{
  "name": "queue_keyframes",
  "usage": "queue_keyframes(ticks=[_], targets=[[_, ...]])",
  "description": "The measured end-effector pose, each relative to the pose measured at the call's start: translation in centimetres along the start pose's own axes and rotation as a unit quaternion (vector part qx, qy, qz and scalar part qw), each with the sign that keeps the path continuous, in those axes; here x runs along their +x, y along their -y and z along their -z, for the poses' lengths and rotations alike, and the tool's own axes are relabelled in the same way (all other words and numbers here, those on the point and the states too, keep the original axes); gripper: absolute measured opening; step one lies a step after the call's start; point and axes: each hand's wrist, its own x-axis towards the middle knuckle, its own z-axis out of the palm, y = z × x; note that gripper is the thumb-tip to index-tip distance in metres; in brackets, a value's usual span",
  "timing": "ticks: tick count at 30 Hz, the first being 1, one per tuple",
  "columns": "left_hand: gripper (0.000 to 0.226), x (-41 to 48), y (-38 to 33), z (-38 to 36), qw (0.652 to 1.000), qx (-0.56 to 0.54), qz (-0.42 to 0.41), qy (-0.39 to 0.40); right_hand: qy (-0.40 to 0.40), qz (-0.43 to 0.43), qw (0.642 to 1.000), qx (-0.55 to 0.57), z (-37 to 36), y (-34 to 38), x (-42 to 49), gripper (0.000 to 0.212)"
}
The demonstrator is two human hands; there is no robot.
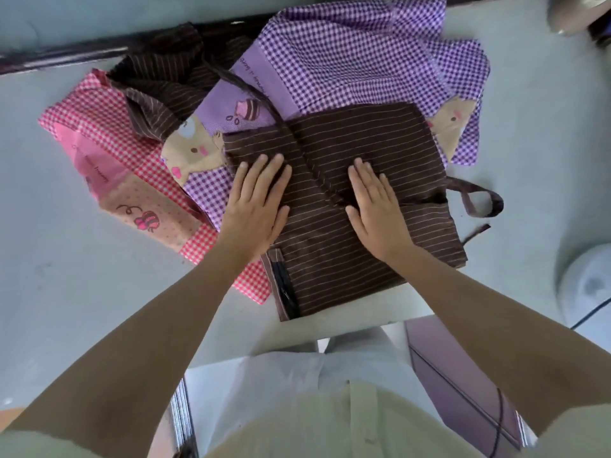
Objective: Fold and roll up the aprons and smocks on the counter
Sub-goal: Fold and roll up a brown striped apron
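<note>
We find the folded brown striped apron (347, 233) at the near edge of the desk (82, 259), overlapping the purple gingham smock (347, 61). The left hand (256, 206) and right hand (377, 213) press it, fingers (264, 166) straight. We advise smoothing outward and tucking the straps (482, 200) in before rolling.

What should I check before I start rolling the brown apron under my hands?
1. Hands flat on the brown apron: ok; left hand and right hand press it.
2. Ties tucked in: not ok; a loop sticks out on the right.
3. Free of other garments: not ok; it overlaps the purple apron and the pink apron.
4. Near-left hem clear: cannot tell; a dark shape lies there.
</note>
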Motion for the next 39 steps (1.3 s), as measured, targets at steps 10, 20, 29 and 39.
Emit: queue_keyframes(ticks=[10, 20, 29, 39], targets=[[0.079, -8.2, -2.9, -1.1, 0.98, 0.099, -0.076, 0.152, 0.155, 0.192, 0.969, 0.022, -0.6, 1.3, -4.1, 0.063], [0.102, -6.7, -2.0, -1.7, 0.976, 0.021, -0.063, 0.206, 0.217, 0.145, 0.96, 0.105, 0.7, 1.4, -1.7, 0.059], [0.104, -6.5, -1.9, -2.0, 0.975, 0.061, -0.09, 0.196, 0.241, 0.1, 0.952, 0.158, 1.3, 1.5, -1.6, 0.055], [0.08, -5.1, -2.3, -0.5, 0.971, 0.007, -0.075, 0.226, 0.282, 0.072, 0.932, 0.215, 1.9, 1.5, -1.6, 0.05]])
